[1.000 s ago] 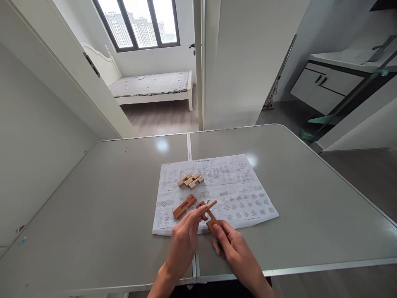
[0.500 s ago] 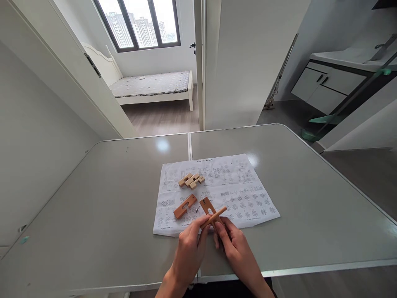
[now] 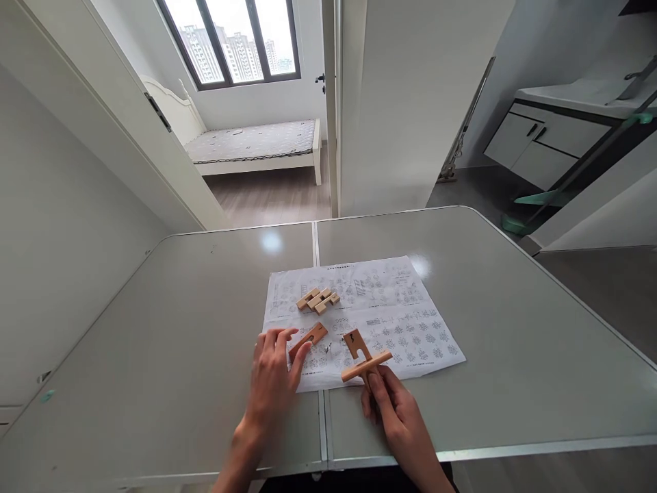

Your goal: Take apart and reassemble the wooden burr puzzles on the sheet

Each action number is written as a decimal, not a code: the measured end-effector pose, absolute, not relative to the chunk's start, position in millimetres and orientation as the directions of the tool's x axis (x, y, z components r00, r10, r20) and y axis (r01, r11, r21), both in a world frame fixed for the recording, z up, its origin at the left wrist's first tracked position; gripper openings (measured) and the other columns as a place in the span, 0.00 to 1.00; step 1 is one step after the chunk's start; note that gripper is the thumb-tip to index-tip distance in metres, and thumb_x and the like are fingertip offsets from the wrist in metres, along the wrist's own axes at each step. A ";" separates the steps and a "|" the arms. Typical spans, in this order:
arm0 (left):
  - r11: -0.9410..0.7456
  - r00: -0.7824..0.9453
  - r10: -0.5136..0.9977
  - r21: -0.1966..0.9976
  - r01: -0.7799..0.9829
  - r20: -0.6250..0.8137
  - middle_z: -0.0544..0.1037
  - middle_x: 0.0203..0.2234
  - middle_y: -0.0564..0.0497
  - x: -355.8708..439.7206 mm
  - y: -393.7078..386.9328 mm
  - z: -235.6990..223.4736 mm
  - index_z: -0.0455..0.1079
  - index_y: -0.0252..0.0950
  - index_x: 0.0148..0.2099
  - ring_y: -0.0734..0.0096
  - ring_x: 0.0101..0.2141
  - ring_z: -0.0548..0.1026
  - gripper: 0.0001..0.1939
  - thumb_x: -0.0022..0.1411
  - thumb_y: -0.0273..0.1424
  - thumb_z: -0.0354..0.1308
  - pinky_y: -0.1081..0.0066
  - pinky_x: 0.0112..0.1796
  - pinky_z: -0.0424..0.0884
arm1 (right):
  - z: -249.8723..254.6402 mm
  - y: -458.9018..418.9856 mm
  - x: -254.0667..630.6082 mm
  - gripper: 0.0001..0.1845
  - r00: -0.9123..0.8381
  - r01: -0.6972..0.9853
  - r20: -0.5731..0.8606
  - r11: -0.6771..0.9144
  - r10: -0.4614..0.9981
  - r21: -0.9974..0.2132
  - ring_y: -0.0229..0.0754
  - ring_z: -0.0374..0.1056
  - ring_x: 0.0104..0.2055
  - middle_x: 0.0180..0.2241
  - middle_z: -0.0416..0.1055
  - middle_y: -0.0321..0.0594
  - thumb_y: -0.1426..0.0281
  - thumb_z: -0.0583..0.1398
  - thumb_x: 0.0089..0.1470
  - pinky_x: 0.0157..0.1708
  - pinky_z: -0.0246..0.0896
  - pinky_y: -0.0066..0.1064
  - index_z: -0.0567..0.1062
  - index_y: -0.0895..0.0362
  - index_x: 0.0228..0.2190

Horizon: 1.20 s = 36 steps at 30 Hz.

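In my right hand (image 3: 393, 404) is a reddish wooden puzzle piece (image 3: 354, 341) marked "3", with a notch cut into it. A rounded wooden bar (image 3: 367, 365) sits crosswise on this piece, near my right fingertips. My left hand (image 3: 274, 359) is at another reddish notched puzzle piece (image 3: 314, 333), lying on the printed sheet (image 3: 400, 308). Thumb and fingers are spread around its left end, which they partly cover; whether they touch it is hard to tell. Several pale wooden pieces (image 3: 319, 300) lie grouped farther up the sheet.
A small shiny item (image 3: 327, 348), too small to name, lies between the reddish pieces. The grey table (image 3: 179, 356) has a seam (image 3: 322, 424) down its middle. Beyond the table are a bed (image 3: 256, 140), a panel (image 3: 400, 103) and a sink cabinet (image 3: 544, 137).
My left hand has let go of the crossed pieces and moved left to the piece on the sheet. My right hand has shifted slightly right, keeping the crossed pieces.
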<state>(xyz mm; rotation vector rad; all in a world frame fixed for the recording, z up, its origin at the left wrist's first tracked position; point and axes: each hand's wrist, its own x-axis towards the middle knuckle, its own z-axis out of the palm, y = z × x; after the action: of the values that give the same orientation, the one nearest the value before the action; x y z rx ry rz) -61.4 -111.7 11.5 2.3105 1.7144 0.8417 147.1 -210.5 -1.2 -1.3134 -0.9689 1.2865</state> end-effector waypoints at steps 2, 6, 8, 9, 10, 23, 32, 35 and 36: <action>-0.332 0.237 0.933 0.392 0.858 0.271 0.77 0.41 0.44 -68.7 -104.1 7.9 0.75 0.38 0.44 0.52 0.44 0.73 0.17 0.71 0.47 0.57 0.54 0.46 0.73 | -1.1 -211.6 146.3 0.26 0.119 -0.099 -0.181 -0.169 0.976 -0.981 0.41 0.58 0.25 0.22 0.65 0.33 0.46 0.52 0.69 0.28 0.56 0.33 0.74 0.55 0.39; -0.360 0.302 0.932 0.417 0.835 0.201 0.77 0.37 0.46 -70.5 -104.1 6.8 0.72 0.38 0.37 0.54 0.41 0.72 0.19 0.72 0.48 0.53 0.56 0.44 0.72 | -0.4 -211.8 145.6 0.27 0.141 -0.106 -0.184 -0.170 0.973 -0.980 0.41 0.58 0.24 0.22 0.65 0.34 0.45 0.53 0.68 0.27 0.56 0.33 0.75 0.55 0.38; -0.348 0.296 0.937 0.520 0.780 0.184 0.77 0.36 0.47 -67.1 -108.9 9.9 0.72 0.39 0.38 0.57 0.39 0.73 0.19 0.74 0.47 0.50 0.61 0.41 0.71 | -0.3 -211.2 145.0 0.26 0.144 -0.117 -0.182 -0.165 0.973 -0.979 0.41 0.58 0.24 0.21 0.65 0.34 0.45 0.53 0.69 0.27 0.56 0.33 0.74 0.55 0.38; -0.317 0.274 0.948 0.591 0.741 0.165 0.77 0.34 0.49 -64.9 -111.8 11.9 0.72 0.40 0.39 0.60 0.36 0.73 0.19 0.75 0.46 0.49 0.63 0.39 0.71 | -0.3 -210.9 144.5 0.26 0.141 -0.121 -0.182 -0.165 0.973 -0.979 0.40 0.57 0.24 0.21 0.65 0.33 0.46 0.52 0.69 0.27 0.56 0.33 0.74 0.55 0.38; -0.263 0.239 0.962 0.670 0.694 0.131 0.77 0.32 0.50 -62.7 -114.9 14.1 0.72 0.40 0.40 0.63 0.33 0.73 0.20 0.75 0.47 0.48 0.66 0.36 0.69 | -0.3 -210.7 144.1 0.26 0.140 -0.123 -0.183 -0.166 0.973 -0.978 0.40 0.57 0.24 0.21 0.64 0.33 0.46 0.52 0.69 0.27 0.55 0.33 0.74 0.55 0.37; 0.191 0.488 0.860 0.981 -0.037 -0.149 0.54 0.24 0.60 -25.6 -139.0 42.2 0.61 0.40 0.50 0.76 0.24 0.53 0.22 0.74 0.54 0.49 0.74 0.26 0.52 | 1.5 -203.3 156.9 0.24 0.111 -0.600 -0.322 -0.195 0.940 -0.776 0.37 0.46 0.23 0.20 0.54 0.30 0.48 0.61 0.65 0.25 0.47 0.32 0.68 0.53 0.28; 0.207 0.596 0.791 0.977 -0.050 -0.137 0.56 0.23 0.60 15.3 -140.2 53.2 0.59 0.39 0.47 0.76 0.24 0.51 0.21 0.75 0.53 0.47 0.72 0.27 0.51 | 13.1 -200.2 155.6 0.26 0.001 -0.761 -0.277 -0.179 0.961 -0.623 0.34 0.41 0.21 0.19 0.51 0.28 0.52 0.62 0.64 0.23 0.46 0.32 0.64 0.54 0.22; 0.231 0.617 0.776 0.970 -0.083 -0.132 0.54 0.23 0.61 15.7 -138.7 53.3 0.58 0.39 0.48 0.76 0.23 0.51 0.21 0.75 0.52 0.49 0.72 0.27 0.51 | 11.9 -201.6 157.6 0.26 -0.018 -0.779 -0.284 -0.192 0.959 -0.597 0.34 0.39 0.20 0.19 0.50 0.28 0.52 0.63 0.63 0.23 0.46 0.32 0.64 0.53 0.22; 0.238 0.625 0.770 0.967 -0.094 -0.129 0.54 0.23 0.61 15.4 -138.4 53.4 0.58 0.39 0.47 0.77 0.23 0.51 0.21 0.75 0.52 0.49 0.72 0.27 0.50 | 11.2 -202.3 158.0 0.27 -0.021 -0.782 -0.289 -0.196 0.957 -0.592 0.34 0.38 0.20 0.18 0.49 0.28 0.52 0.63 0.63 0.23 0.45 0.32 0.63 0.53 0.21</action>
<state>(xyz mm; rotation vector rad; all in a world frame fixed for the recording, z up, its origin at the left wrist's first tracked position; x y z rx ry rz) 15.4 -138.4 53.4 1.1920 0.6915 0.6611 158.0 -202.3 11.2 -0.7474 -0.3098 1.6139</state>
